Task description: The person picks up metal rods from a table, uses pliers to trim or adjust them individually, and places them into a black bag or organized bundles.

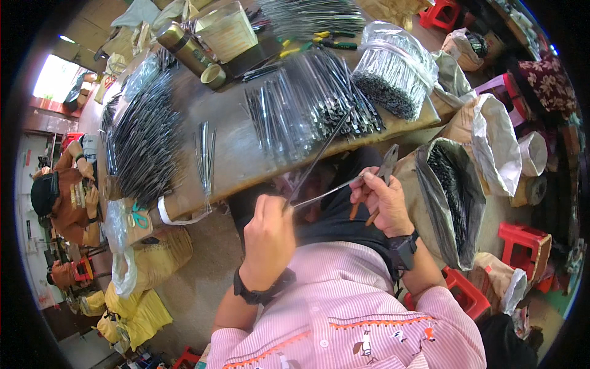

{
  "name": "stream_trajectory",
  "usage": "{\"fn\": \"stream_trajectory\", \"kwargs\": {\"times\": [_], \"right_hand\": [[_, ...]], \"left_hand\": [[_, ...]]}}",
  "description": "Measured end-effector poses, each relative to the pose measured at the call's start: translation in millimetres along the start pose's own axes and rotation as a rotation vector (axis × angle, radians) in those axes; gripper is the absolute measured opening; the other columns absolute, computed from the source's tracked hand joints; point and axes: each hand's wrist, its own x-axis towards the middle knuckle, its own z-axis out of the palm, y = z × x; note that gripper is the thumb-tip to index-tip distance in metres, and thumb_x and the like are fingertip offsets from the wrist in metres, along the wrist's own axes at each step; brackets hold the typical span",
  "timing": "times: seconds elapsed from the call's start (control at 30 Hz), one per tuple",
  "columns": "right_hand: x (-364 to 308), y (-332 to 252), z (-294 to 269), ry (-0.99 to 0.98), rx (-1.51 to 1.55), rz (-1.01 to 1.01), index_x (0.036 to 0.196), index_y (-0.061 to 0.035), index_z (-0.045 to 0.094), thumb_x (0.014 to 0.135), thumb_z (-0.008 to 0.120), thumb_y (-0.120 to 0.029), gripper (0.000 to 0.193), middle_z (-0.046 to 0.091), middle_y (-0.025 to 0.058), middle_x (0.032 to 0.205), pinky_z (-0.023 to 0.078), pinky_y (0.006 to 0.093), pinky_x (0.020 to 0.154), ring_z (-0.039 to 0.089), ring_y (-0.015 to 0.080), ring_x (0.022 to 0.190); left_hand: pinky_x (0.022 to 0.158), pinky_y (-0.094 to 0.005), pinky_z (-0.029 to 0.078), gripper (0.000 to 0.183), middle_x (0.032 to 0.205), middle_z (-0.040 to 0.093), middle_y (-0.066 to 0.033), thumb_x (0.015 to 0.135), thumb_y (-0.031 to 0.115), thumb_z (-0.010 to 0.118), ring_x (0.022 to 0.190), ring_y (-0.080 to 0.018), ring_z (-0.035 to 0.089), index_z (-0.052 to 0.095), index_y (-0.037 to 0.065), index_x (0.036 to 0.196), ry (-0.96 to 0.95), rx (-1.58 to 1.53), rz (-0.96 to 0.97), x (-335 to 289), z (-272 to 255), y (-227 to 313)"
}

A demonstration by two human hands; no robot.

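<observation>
My left hand (268,237) is closed round the near ends of thin metal pieces in front of my lap. From it a dark rod (319,155) slants up toward the table edge, and a paler silvery rod (329,192) runs across to my right hand (384,200). Whether the two rods are joined is hidden by the left fist. My right fingers pinch the silvery rod's far end. A pair of pliers (388,161) also rests in that hand, its jaws pointing up and its orange-brown handles below the palm.
On the table (209,92) lie a heap of dark rods (150,138), a spread of silvery rods (286,114) and a plastic-wrapped bundle (393,71). A flask (182,46) stands behind. An open sack (452,197) of dark pieces stands right; another person (67,200) sits left.
</observation>
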Motion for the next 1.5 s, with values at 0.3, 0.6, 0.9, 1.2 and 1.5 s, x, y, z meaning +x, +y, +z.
{"fn": "stream_trajectory", "kwargs": {"times": [0.3, 0.6, 0.9, 1.2, 1.5], "right_hand": [[-22, -39, -6, -0.061, 0.257, 0.358, 0.092, 0.0080, 0.057, 0.089, 0.036, -0.027, 0.041, 0.058, 0.0248, 0.105, 0.048, 0.0457, 0.087, 0.058, 0.0340, 0.097], [-32, -22, 22, -0.526, 0.537, 0.841, 0.107, -0.0006, 0.050, 0.086, 0.047, -0.030, 0.037, 0.057, 0.0280, 0.104, 0.050, 0.0458, 0.078, 0.060, 0.0406, 0.096], [-45, -15, 29, -0.563, -0.039, 0.816, 0.121, 0.0021, 0.043, 0.077, 0.051, -0.007, 0.046, 0.057, 0.0186, 0.104, 0.055, 0.0349, 0.066, 0.059, 0.0272, 0.100], [-40, -13, 42, -0.669, -0.043, 1.001, 0.135, 0.0066, 0.027, 0.078, 0.053, -0.013, 0.065, 0.052, 0.0142, 0.104, 0.052, 0.0366, 0.080, 0.056, 0.0226, 0.097], [-44, -17, 38, -0.655, 0.102, 1.134, 0.133, 0.0068, 0.028, 0.080, 0.051, -0.013, 0.062, 0.058, 0.0193, 0.103, 0.050, 0.0421, 0.082, 0.060, 0.0262, 0.092]], "left_hand": [[0.063, -0.0449, 0.043, 0.010, 0.085, 0.051, -0.0184, 0.081, 0.001, 0.055, 0.076, -0.0405, 0.053, 0.049, -0.001, 0.089, -0.037, 0.128, 0.006, 11, -9, -20], [0.062, -0.0434, 0.045, 0.011, 0.085, 0.052, -0.0166, 0.080, 0.001, 0.057, 0.075, -0.0385, 0.054, 0.050, 0.000, 0.088, -0.119, 0.141, 0.103, 20, -13, -12], [0.060, -0.0414, 0.046, 0.012, 0.083, 0.052, -0.0151, 0.078, 0.001, 0.059, 0.073, -0.0365, 0.056, 0.051, 0.001, 0.087, -0.115, 0.200, 0.162, 22, -23, -14], [0.058, -0.0403, 0.047, 0.012, 0.082, 0.052, -0.0130, 0.076, 0.002, 0.061, 0.069, -0.0344, 0.057, 0.054, 0.002, 0.085, -0.222, 0.207, 0.254, 22, -18, -11], [0.061, -0.0375, 0.045, 0.013, 0.080, 0.050, -0.0117, 0.075, 0.003, 0.062, 0.071, -0.0303, 0.056, 0.054, 0.002, 0.085, -0.293, 0.250, 0.383, 25, -27, -15]]}}
